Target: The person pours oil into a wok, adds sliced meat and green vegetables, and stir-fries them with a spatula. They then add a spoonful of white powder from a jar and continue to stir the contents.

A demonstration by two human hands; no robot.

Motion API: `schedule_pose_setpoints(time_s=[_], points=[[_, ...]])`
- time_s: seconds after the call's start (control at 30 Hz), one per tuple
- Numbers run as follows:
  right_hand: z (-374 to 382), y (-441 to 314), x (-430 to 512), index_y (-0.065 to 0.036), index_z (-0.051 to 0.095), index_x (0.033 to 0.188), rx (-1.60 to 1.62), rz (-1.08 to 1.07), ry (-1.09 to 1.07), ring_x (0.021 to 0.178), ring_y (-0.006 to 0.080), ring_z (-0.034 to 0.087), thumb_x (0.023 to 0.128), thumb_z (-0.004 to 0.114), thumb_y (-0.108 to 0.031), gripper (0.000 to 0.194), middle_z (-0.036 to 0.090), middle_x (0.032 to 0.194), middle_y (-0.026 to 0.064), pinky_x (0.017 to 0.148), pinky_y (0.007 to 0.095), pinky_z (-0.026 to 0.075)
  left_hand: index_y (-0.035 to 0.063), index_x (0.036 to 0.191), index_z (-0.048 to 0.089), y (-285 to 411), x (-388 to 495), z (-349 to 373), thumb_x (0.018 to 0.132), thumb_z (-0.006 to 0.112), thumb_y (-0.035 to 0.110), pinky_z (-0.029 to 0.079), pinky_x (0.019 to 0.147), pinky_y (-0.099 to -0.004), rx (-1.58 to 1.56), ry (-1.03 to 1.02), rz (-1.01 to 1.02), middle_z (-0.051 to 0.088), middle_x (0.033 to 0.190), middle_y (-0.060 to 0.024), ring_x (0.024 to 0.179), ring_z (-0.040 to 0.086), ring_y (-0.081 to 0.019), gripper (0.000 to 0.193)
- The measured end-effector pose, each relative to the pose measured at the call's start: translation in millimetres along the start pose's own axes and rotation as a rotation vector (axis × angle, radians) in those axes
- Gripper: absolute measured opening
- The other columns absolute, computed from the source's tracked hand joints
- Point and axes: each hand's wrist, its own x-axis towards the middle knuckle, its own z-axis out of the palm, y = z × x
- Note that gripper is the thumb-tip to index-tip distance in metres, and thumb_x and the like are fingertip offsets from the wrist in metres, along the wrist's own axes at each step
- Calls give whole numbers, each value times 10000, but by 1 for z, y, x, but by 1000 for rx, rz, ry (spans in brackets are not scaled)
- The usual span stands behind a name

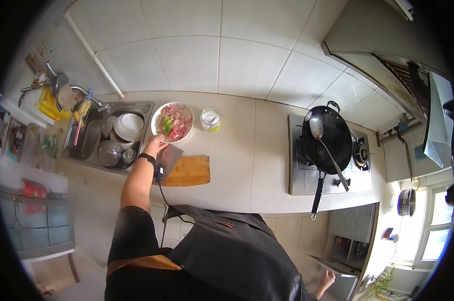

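My left hand [157,143] grips the near rim of a white bowl [191,129], thumb over the edge. Chopped pinkish meat [178,119] with a patch of green pieces [167,125] fills the bowl, which rests on the counter. Below my left wrist, a broad cleaver blade [171,158] lies partly over a wooden cutting board [193,171]; my forearm hides part of it. At the lower right, my right hand [326,279] has curled fingers by the edge of a cabinet front [336,266] that stands open. Whether they hold it is unclear.
A glass jar of white contents [211,118] stands beside the bowl. On the gas stove [296,184], a black wok [330,150] holds a metal ladle [330,154]; its handle [318,195] overhangs the counter edge. Dishes [130,126] fill the sink at left. A cable [163,195] hangs past my forearm.
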Motion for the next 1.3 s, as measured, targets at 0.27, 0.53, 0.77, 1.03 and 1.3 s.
schedule_pose_setpoints(time_s=[0.27,0.53,0.77,1.03,1.3], points=[[-24,-12,26,24,557,695,36,-147,-49,559,300,551,791,632,-155,217,567,623,185,561,405,446,-24,1012,571,2,2,-29,822,645,109,581,795,-403,-42,-207,135,610,981,-128,867,628,-252,244],[26,-105,198,-17,613,809,-88,-352,-91,666,313,618,842,617,-250,235,633,728,160,614,404,474,23,1206,484,73,-130,-40,861,598,173,493,866,-358,78,-277,357,578,1139,-94,1046,575,-206,394],[115,-254,277,0,555,1013,243,-594,-345,865,337,622,758,721,-401,503,638,897,165,752,386,489,33,1214,505,69,-289,29,860,570,134,524,808,-339,94,-345,432,594,1127,-105,981,611,-202,373],[116,-286,258,0,498,913,-29,-784,-379,755,429,619,830,632,-336,370,643,806,246,643,495,475,22,1165,519,-12,-368,158,865,570,127,559,794,-345,-26,-471,261,600,1101,-110,981,609,-208,321],[56,-252,263,-93,471,670,760,-248,-1071,424,44,307,856,664,-312,346,377,538,-55,384,237,221,-43,1225,458,-28,-406,249,861,512,66,578,777,-326,-4,-569,251,580,1139,-141,949,626,-217,383]])
